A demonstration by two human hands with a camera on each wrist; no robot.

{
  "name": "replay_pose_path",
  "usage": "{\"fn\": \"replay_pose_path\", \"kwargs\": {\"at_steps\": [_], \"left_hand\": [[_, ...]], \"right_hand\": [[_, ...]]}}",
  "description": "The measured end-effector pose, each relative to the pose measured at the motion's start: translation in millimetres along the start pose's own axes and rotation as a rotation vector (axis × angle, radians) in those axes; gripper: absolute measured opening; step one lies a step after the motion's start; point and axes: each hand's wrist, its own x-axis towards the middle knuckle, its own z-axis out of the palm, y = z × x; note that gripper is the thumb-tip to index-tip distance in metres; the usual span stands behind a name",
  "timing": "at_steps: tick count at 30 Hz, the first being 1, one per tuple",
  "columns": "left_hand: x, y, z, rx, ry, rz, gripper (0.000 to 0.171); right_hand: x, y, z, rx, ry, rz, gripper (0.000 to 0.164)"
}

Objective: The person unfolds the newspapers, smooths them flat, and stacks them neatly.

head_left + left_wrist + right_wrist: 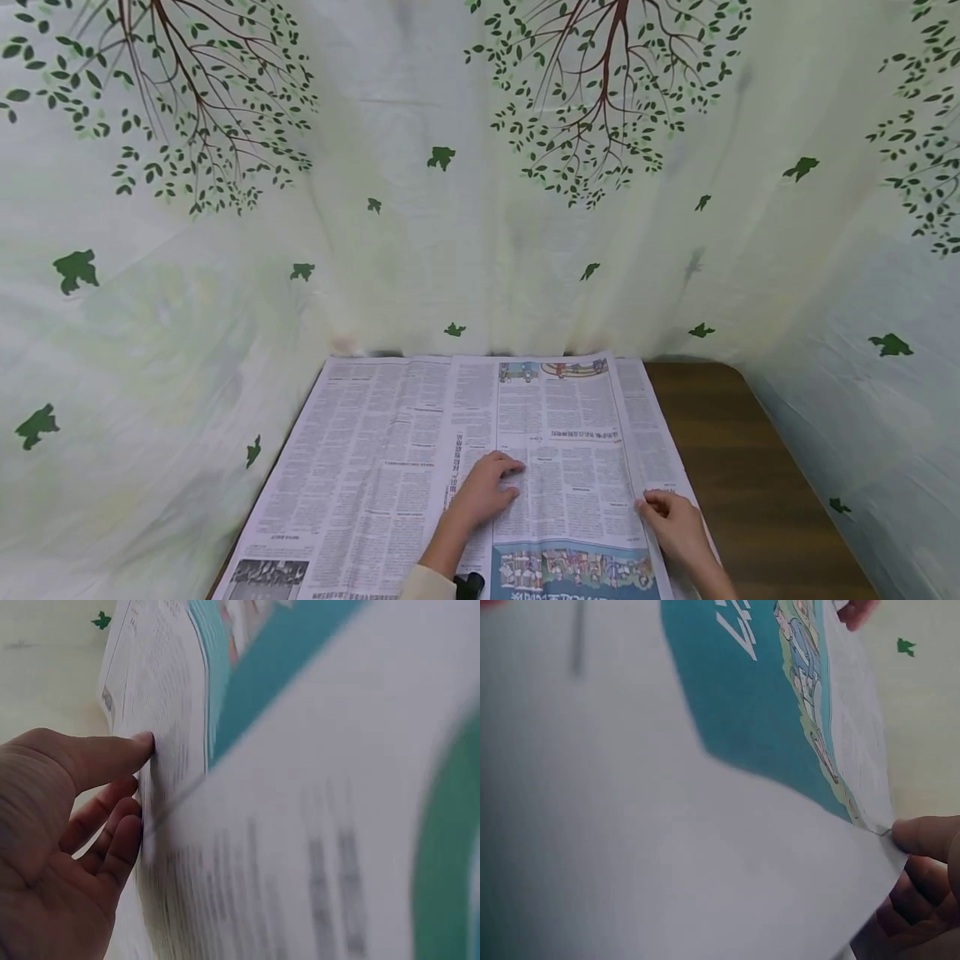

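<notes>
A newspaper (570, 483) with colour drawings and a blue printed band lies over other spread sheets. Near its right edge my right hand (678, 525) pinches the page between thumb and fingers. In the right wrist view that hand (922, 885) holds the paper's edge, with the blue band (742, 712) beside it. My left hand (483, 492) rests on the newspaper's left part, fingers bent and thumb apart from them. From the left wrist, the thumb and fingertips of this hand (82, 825) touch the sheet (195, 847), with a gap between them.
More newspaper sheets (360, 467) cover the table's left and middle. Bare brown wood (735, 450) shows along the right side. A curtain (480, 250) printed with trees and green leaves hangs behind and on both sides. A small black object (470, 586) is by the left wrist.
</notes>
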Motion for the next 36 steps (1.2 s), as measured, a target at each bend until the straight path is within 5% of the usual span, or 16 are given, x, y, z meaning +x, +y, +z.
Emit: {"fn": "replay_pose_path", "kwargs": {"at_steps": [18,36], "left_hand": [[22.7,45.6,34.8,-0.121,-0.103,0.074,0.054],[42.1,86.3,86.1,-0.377,-0.090,0.059,0.017]], "right_hand": [[-0.6,-4.0,4.4,-0.056,0.069,-0.050,0.029],[-2.0,-9.1,13.3,-0.101,0.133,-0.155,0.013]]}}
